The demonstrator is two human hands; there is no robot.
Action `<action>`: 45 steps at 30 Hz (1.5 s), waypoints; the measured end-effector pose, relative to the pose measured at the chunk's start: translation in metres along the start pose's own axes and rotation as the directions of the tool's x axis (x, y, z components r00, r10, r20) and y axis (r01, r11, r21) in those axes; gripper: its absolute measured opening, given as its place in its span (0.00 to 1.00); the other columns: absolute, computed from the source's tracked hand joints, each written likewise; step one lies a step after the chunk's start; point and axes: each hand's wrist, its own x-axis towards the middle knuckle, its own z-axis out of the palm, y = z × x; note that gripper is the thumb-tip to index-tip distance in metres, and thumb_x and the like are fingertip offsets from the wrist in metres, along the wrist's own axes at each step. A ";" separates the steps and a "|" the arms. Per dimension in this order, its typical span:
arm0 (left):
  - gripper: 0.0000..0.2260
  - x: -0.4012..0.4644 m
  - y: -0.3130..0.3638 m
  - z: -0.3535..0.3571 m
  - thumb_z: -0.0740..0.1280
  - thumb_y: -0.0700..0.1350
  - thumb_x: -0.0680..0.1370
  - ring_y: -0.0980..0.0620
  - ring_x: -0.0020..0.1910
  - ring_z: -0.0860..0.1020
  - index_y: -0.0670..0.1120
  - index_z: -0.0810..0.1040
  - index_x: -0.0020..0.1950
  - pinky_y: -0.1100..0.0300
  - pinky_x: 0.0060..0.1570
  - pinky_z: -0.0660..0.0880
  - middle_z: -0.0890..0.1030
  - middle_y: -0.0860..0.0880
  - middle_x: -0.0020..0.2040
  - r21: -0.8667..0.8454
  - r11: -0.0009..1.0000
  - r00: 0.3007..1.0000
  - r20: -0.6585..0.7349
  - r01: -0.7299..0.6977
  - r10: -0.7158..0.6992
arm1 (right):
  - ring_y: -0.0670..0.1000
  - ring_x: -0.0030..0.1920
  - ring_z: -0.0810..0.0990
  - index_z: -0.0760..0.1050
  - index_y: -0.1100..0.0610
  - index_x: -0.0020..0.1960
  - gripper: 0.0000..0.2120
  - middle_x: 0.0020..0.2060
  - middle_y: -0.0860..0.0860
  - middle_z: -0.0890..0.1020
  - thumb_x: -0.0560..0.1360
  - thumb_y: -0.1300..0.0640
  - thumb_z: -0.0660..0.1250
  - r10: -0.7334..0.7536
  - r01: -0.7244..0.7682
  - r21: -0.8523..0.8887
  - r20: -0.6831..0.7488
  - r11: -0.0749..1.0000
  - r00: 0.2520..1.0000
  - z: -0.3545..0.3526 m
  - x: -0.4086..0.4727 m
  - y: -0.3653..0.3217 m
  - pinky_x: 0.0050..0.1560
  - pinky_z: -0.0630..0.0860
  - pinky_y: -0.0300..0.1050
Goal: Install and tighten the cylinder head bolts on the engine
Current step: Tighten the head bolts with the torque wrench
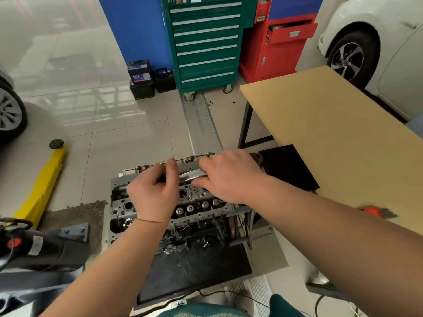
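Glossy pale floor tiles (128, 133) stretch back to a green metal drawer cabinet (206, 42); near us the grey metal engine cylinder head (194, 202) sits low on a dark stand beside a tan-topped bench (320, 124). Over the head, the left hand (153, 193) has its fingers clamped on the dark handle of a silver ratchet wrench (192, 175), while the right hand (229, 177) lies over the wrench's other end, fingers curled down on it
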 end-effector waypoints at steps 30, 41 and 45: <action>0.20 0.023 -0.017 -0.028 0.72 0.54 0.80 0.49 0.26 0.80 0.46 0.80 0.32 0.52 0.24 0.74 0.80 0.50 0.27 -0.286 0.944 0.896 0.358 -0.161 0.261 | 0.52 0.36 0.70 0.73 0.53 0.55 0.19 0.41 0.49 0.80 0.85 0.41 0.51 0.430 -0.429 0.019 -0.031 0.903 0.902 -0.012 -0.062 -0.100 0.37 0.63 0.49; 0.23 -0.006 0.001 -0.029 0.67 0.61 0.81 0.42 0.35 0.80 0.46 0.81 0.35 0.44 0.40 0.81 0.80 0.46 0.31 -0.352 0.862 0.914 0.310 0.365 -0.260 | 0.43 0.37 0.85 0.80 0.37 0.56 0.16 0.41 0.43 0.86 0.75 0.31 0.63 0.085 -0.460 0.525 0.588 0.716 0.804 -0.046 -0.053 -0.020 0.35 0.80 0.42; 0.21 -0.009 0.019 -0.019 0.65 0.57 0.81 0.48 0.41 0.82 0.43 0.84 0.37 0.47 0.63 0.77 0.85 0.44 0.37 -0.533 0.618 0.807 0.259 0.578 -0.531 | 0.60 0.37 0.86 0.79 0.53 0.50 0.19 0.39 0.58 0.86 0.79 0.36 0.68 -0.016 -0.623 0.599 0.727 0.502 0.686 -0.027 -0.057 0.001 0.34 0.81 0.47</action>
